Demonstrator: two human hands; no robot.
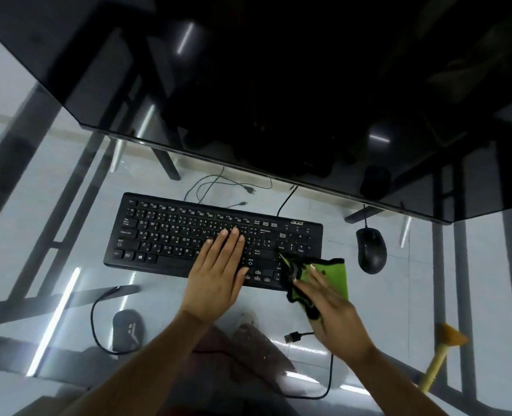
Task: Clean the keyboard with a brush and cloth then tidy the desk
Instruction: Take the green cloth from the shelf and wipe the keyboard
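Observation:
A black Acer keyboard (173,232) lies on the glass desk (68,181). My left hand (218,271) rests flat on the keys right of the middle, fingers straight. My right hand (332,313) holds a green cloth with a black edge (335,273) against the keyboard's lower right corner, by the number pad. The fingers lie over the cloth, with folds bunched under them. A yellow brush (441,358) lies at the right edge of the desk, handle toward me.
A black mouse (371,250) sits right of the keyboard. A large dark monitor (278,85) hangs over the back of the desk. A loose USB cable (293,337) lies near my right wrist. Through the glass I see desk legs, cables and a grey shoe (128,328).

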